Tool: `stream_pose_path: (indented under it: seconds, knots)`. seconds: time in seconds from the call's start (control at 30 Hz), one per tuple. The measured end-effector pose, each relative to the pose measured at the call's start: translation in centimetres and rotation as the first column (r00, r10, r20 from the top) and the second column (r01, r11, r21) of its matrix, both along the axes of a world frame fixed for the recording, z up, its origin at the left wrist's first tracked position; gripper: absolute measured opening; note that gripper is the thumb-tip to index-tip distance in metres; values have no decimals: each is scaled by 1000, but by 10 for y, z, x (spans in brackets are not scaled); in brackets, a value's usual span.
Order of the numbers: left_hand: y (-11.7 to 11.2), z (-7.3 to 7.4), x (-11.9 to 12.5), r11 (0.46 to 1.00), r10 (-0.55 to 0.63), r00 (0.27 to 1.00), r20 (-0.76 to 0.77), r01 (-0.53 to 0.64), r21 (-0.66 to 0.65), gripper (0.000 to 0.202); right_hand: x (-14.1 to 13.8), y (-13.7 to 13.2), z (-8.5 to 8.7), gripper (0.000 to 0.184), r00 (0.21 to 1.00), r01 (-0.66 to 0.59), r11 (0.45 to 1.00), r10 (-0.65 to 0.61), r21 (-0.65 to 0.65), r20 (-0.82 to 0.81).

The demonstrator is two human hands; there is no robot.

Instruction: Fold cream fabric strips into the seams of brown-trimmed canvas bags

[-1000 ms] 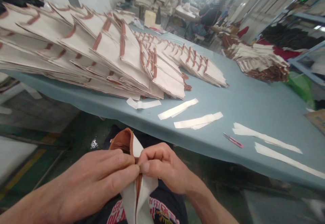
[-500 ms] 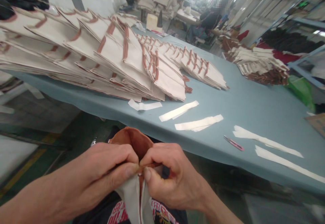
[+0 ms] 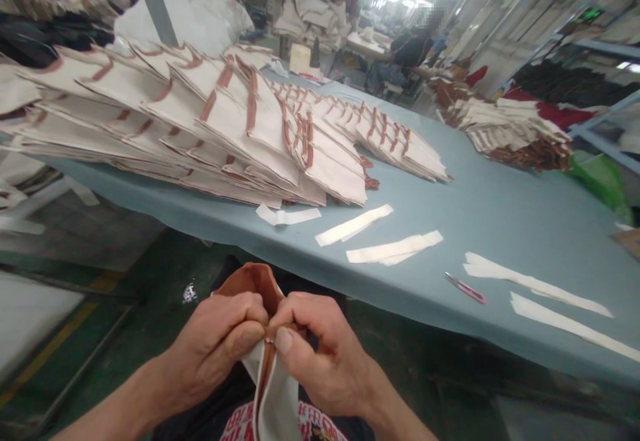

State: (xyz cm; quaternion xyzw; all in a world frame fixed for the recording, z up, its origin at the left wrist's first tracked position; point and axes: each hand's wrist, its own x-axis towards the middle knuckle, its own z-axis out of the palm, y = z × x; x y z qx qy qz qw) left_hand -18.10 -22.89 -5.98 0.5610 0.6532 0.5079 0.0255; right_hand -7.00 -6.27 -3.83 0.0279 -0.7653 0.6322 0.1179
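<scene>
Your left hand [image 3: 215, 337] and right hand [image 3: 327, 354] meet thumb to thumb, each pinched closed on the brown-lined seam of a cream fabric piece [image 3: 285, 391], with hardly any gap between the fingertips. The piece is over your lap, just off the near edge of the table [image 3: 505, 221]; its brown inside gapes on the far side of your hands, and its cream sides hang down the near side, over dark clothing [image 3: 235, 424] with red lettering. On the table, pale strips [image 3: 395, 247] lie spread along the near edge, and pink-handled snips [image 3: 466, 288] rest between those in the middle and those at right. Farther left, overlapping cream pieces with brown edging [image 3: 240, 141] are heaped up; a smaller row [image 3: 385, 131] fans out beyond them. At far right sits a cream-and-brown pile [image 3: 520, 127] beside green plastic [image 3: 603, 177]. Past the table, a person [image 3: 413, 47] sits in dark clothes.
</scene>
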Motion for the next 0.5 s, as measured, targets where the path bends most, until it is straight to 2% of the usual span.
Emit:
stream_pose_path:
  seconds: [0.1,0.2,0.3,0.4,0.5]
  knots:
    - [-7,18,-7,994,-76,997,27,78,-77,51,0,8,9,17,982,-22,967,69,253,-178]
    - [-11,33,-11,971,-127,990,66,138,-197,52,1,12,14,17,965,-4,910,113,414,-238]
    - [-9,41,-9,948,-158,987,32,160,-276,50,2,15,17,18,960,42,872,100,488,-260]
    - [-2,45,-4,965,-108,994,-13,102,-241,43,5,18,19,15,957,81,858,75,508,-280]
    - [5,45,2,971,-83,996,40,90,-222,43,8,21,21,16,957,117,850,43,513,-288]
